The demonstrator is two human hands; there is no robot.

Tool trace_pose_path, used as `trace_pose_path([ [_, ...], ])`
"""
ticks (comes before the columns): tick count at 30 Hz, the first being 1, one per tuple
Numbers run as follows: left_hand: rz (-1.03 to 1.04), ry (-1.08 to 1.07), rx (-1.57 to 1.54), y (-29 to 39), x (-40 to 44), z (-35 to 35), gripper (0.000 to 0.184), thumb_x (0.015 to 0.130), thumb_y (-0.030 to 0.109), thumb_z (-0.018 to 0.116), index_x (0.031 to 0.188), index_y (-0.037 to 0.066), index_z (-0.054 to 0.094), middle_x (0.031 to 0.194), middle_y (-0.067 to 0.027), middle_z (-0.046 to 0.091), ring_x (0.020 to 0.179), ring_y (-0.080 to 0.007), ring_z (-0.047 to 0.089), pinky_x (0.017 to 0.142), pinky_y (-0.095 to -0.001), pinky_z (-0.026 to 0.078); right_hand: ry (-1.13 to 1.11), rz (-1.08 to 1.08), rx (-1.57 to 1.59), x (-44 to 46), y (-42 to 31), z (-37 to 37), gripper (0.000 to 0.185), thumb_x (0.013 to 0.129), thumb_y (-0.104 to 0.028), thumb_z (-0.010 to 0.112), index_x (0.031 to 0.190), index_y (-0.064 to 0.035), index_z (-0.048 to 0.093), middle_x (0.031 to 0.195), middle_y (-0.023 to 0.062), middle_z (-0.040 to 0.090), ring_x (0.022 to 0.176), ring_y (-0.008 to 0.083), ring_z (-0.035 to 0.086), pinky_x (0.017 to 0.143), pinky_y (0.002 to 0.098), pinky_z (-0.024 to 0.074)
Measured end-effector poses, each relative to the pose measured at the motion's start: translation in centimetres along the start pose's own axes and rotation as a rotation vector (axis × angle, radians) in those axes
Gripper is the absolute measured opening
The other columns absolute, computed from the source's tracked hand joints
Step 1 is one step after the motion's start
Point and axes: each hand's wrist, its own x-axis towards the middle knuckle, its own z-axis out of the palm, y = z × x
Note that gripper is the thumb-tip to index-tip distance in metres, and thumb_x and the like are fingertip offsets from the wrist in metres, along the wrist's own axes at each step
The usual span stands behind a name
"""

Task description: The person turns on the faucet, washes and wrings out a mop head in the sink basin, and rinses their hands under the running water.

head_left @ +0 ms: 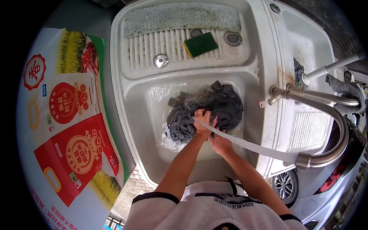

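A soaked dark grey cloth [226, 111] lies bunched in the water of a white sink basin [149, 153]; its folds hide what kind of cloth it is. My left hand [202, 122] presses into the middle of the bundle with bent fingers closed on it. Just to its right, my right hand [220, 142] grips the near edge of the same cloth, its fingertips partly hidden in the folds. A stream of water [249, 144] runs from the curved metal faucet [341, 142] onto the cloth by my hands.
Behind the basin, a ribbed washboard [145, 50] carries a green scouring sponge [203, 45] and a round metal drain piece [161, 60]. A second sink [306, 30] adjoins on the right. Printed rice bags [69, 126] stand at left; a parked car [326, 191] is at lower right.
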Motion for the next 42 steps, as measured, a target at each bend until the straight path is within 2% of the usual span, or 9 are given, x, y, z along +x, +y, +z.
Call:
trace_pose_path([
  [4, -0.077, -0.218, 0.120, -1.6, 7.5, 2.2, 0.027, 0.082, 0.031, 0.059, 0.094, 0.006, 0.059, 0.088, -0.0178, 0.052, 0.079, -0.0355, 0.055, 0.065, -0.0441, 0.046, 0.148, -0.022, -0.075, 0.5, 0.3, 1.3, 0.073, 0.087, -0.043, 0.048, 0.142, -0.0139, 0.010, 0.099, 0.0329, 0.049, 0.073, 0.0429, 0.060, 0.068, 0.0476, 0.0488],
  [14, 0.027, -0.548, -0.333, -4.9, 10.7, -5.4, 0.032, 0.068, 0.027, 0.074, 0.088, 0.003, 0.064, 0.092, -0.0105, 0.062, 0.079, -0.0308, 0.058, 0.068, -0.0369, 0.045, 0.294, -0.135, -0.114, 0.1, 0.4, 1.2, 0.075, 0.087, -0.042, 0.048, 0.141, -0.0043, 0.010, 0.106, 0.0276, 0.054, 0.087, 0.0424, 0.058, 0.077, 0.0448, 0.0467],
  [22, -0.297, -0.689, -0.503, -1.9, 8.0, -14.0, 0.014, 0.080, 0.013, 0.065, 0.082, -0.001, 0.062, 0.065, -0.0020, 0.059, 0.057, -0.0056, 0.050, 0.053, -0.0221, 0.042, 0.070, -0.109, -0.030, 0.9, 1.8, 0.1, 0.092, 0.082, -0.050, 0.054, 0.142, -0.0151, -0.006, 0.118, 0.0421, 0.040, 0.095, 0.0405, 0.058, 0.078, 0.0426, 0.0483],
  [25, -0.395, -0.480, -0.699, -2.7, 4.7, -13.4, 0.010, 0.082, 0.008, 0.062, 0.085, -0.002, 0.061, 0.069, -0.0024, 0.062, 0.057, -0.0059, 0.051, 0.054, -0.0211, 0.043, -0.038, -0.142, -0.159, 1.1, 2.7, -1.8, 0.089, 0.081, -0.047, 0.055, 0.143, -0.0215, -0.003, 0.119, 0.0278, 0.050, 0.098, 0.0404, 0.057, 0.084, 0.0419, 0.0458],
  [26, -0.443, -0.421, -0.835, -2.6, 3.6, -13.3, 0.008, 0.084, 0.005, 0.059, 0.086, -0.003, 0.059, 0.073, -0.0053, 0.064, 0.059, -0.0074, 0.054, 0.056, -0.0210, 0.046, 0.022, -0.112, -0.188, 0.2, 1.8, -3.1, 0.069, 0.081, -0.040, 0.057, 0.139, -0.0175, 0.026, 0.110, 0.0215, 0.057, 0.097, 0.0376, 0.058, 0.084, 0.0419, 0.0458],
  [30, -0.673, -0.368, -1.033, -1.9, -0.2, -13.7, 0.012, 0.086, 0.011, 0.060, 0.081, 0.001, 0.058, 0.073, -0.0099, 0.065, 0.060, -0.0112, 0.059, 0.058, -0.0228, 0.048, 0.524, -0.287, 0.227, 0.4, -0.6, -5.3, 0.023, 0.080, -0.016, 0.059, 0.099, -0.0028, 0.061, 0.088, 0.0156, 0.065, 0.079, 0.0266, 0.065, 0.070, 0.0381, 0.0508],
  [33, -0.719, -0.345, -1.200, -1.2, -1.7, -14.2, 0.017, 0.087, 0.018, 0.059, 0.079, 0.003, 0.058, 0.073, -0.0089, 0.064, 0.059, -0.0112, 0.058, 0.057, -0.0226, 0.048, 0.018, -0.167, 1.423, -0.8, -4.5, -7.5, 0.020, 0.081, -0.009, 0.054, 0.098, 0.0003, 0.060, 0.075, 0.0050, 0.062, 0.064, 0.0125, 0.061, 0.061, 0.0245, 0.0497],
  [36, -0.663, -0.319, -1.192, -0.6, -1.9, -14.6, 0.020, 0.088, 0.021, 0.057, 0.078, 0.004, 0.058, 0.071, -0.0070, 0.063, 0.060, -0.0101, 0.057, 0.059, -0.0218, 0.046, -0.073, -0.291, 1.523, -0.1, -6.8, -7.0, 0.019, 0.082, -0.010, 0.054, 0.098, -0.0016, 0.061, 0.074, 0.0029, 0.062, 0.064, 0.0131, 0.060, 0.059, 0.0270, 0.0490],
  [42, -0.405, -0.202, -1.073, 2.3, 1.4, -17.9, 0.015, 0.089, 0.019, 0.057, 0.080, 0.007, 0.058, 0.070, 0.0035, 0.058, 0.064, -0.0046, 0.053, 0.064, -0.0211, 0.045, 0.743, -0.390, 0.345, 2.0, -5.4, -4.8, 0.034, 0.086, -0.036, 0.052, 0.097, -0.0057, 0.065, 0.091, 0.0182, 0.062, 0.087, 0.0346, 0.058, 0.071, 0.0382, 0.0448],
])
